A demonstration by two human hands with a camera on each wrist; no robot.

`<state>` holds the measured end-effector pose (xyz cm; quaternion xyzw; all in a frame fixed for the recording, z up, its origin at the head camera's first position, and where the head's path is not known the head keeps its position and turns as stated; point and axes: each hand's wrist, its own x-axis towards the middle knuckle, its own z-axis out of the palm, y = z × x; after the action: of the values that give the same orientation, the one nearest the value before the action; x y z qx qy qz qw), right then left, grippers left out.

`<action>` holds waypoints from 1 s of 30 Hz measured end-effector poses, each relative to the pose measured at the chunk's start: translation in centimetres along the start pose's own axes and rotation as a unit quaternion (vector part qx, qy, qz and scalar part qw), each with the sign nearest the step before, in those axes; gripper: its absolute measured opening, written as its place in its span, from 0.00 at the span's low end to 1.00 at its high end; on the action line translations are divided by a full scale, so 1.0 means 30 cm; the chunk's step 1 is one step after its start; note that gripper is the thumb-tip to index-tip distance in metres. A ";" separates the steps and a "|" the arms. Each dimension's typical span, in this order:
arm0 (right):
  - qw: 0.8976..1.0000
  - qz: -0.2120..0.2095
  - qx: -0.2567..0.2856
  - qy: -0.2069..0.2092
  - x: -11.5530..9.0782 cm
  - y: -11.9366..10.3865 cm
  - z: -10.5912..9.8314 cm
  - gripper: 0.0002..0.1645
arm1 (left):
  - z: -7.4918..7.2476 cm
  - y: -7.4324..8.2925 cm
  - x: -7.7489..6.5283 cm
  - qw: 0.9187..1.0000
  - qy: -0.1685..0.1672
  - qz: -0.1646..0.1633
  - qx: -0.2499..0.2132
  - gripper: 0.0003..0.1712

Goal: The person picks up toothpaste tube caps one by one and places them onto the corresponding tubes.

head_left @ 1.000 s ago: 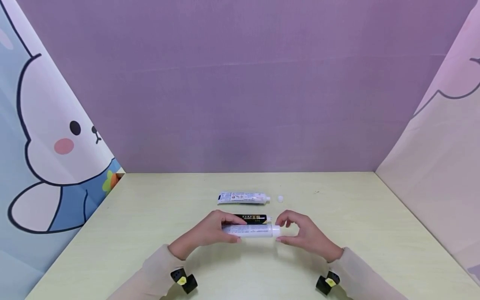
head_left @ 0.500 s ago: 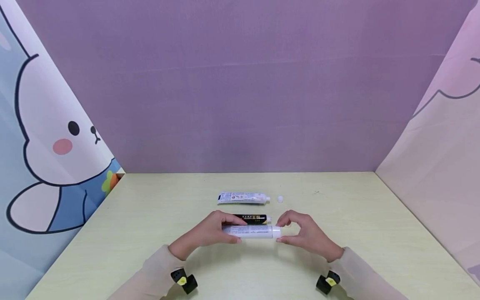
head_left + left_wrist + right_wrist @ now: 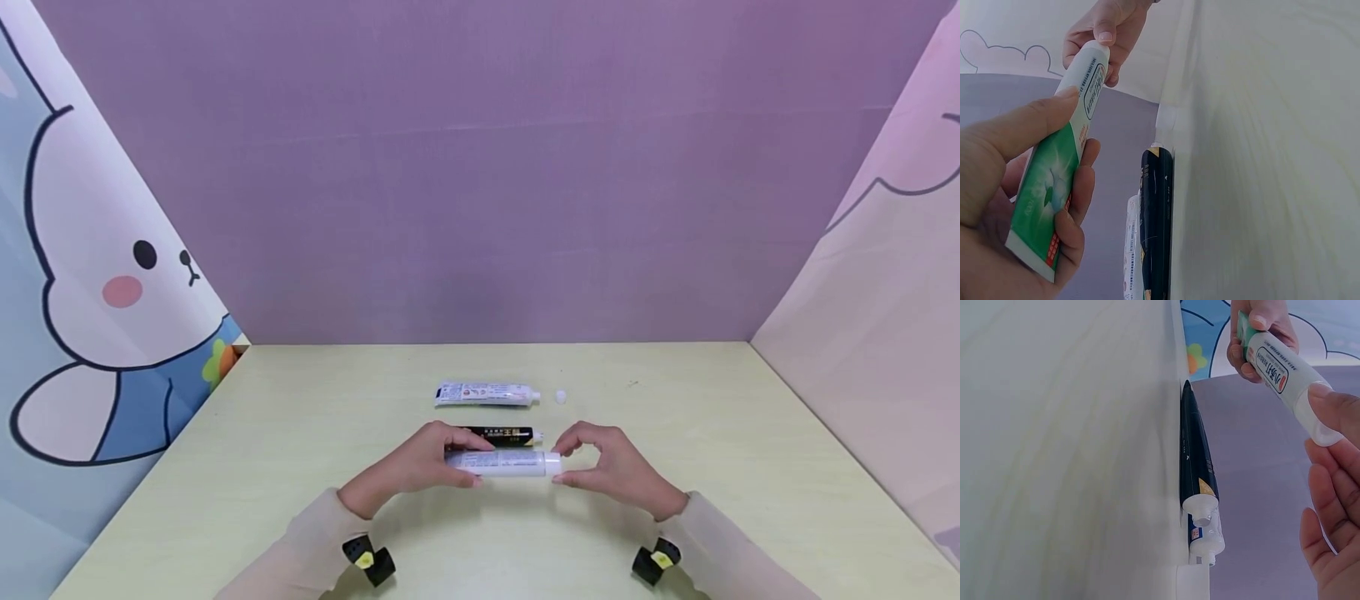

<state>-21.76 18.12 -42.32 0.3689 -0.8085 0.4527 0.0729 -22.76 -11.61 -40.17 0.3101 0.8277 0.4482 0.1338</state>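
Observation:
In the head view my left hand (image 3: 435, 458) grips a toothpaste tube (image 3: 498, 463) by its body, just above the table. The left wrist view shows its green, flat end in the palm and its white half pointing away. At the other end, my right hand (image 3: 607, 468) pinches the white cap (image 3: 1324, 434) between thumb and fingertips. The cap sits on the tube. Behind the held tube lies a black toothpaste tube (image 3: 510, 437), partly hidden by my left hand, its white nozzle bare.
Farther back a white toothpaste tube (image 3: 486, 394) lies with its nozzle bare, and a small white cap (image 3: 561, 397) sits to its right. A purple wall (image 3: 480, 208) stands behind the pale table (image 3: 300, 400). Printed cloths flank both sides.
My hands and the held tube stay almost in place. The right fingers have shifted only slightly at the cap.

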 end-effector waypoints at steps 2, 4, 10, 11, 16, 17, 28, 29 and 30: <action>1.000 0.007 -0.001 -0.006 0.001 -0.004 -0.004 0.15 | 0.001 -0.001 0.000 1.000 -0.001 0.001 0.005 0.22; 1.000 0.017 -0.001 -0.012 0.003 -0.007 -0.008 0.15 | 0.001 0.002 -0.001 1.000 -0.001 -0.001 0.008 0.22; 0.999 0.042 0.002 -0.017 0.003 -0.007 -0.010 0.15 | 0.003 0.006 -0.004 1.000 -0.001 0.005 0.011 0.22; 0.999 0.040 0.003 -0.015 0.003 -0.007 -0.010 0.15 | 0.004 0.005 -0.004 1.000 -0.001 0.006 0.010 0.22; 1.000 0.029 0.002 -0.003 0.001 0.000 -0.006 0.16 | 0.007 0.004 -0.002 1.000 0.009 0.006 0.006 0.21; 1.000 0.027 0.000 -0.001 0.001 0.002 -0.006 0.16 | 0.008 0.005 -0.002 1.000 0.011 0.006 0.006 0.21; 1.000 0.013 -0.014 -0.004 0.020 -0.042 -0.029 0.17 | 0.006 0.012 -0.001 1.000 0.016 0.003 0.013 0.21; 1.000 0.013 -0.014 -0.006 0.021 -0.043 -0.031 0.17 | 0.006 0.012 -0.001 1.000 0.015 0.002 0.014 0.21; 1.000 0.012 -0.013 -0.009 0.020 -0.040 -0.032 0.17 | 0.007 0.011 -0.002 1.000 0.014 0.000 0.016 0.21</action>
<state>-21.61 18.18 -40.69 0.3618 -0.8196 0.4394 0.0650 -22.49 -11.37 -40.02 0.3060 0.8363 0.4395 0.1176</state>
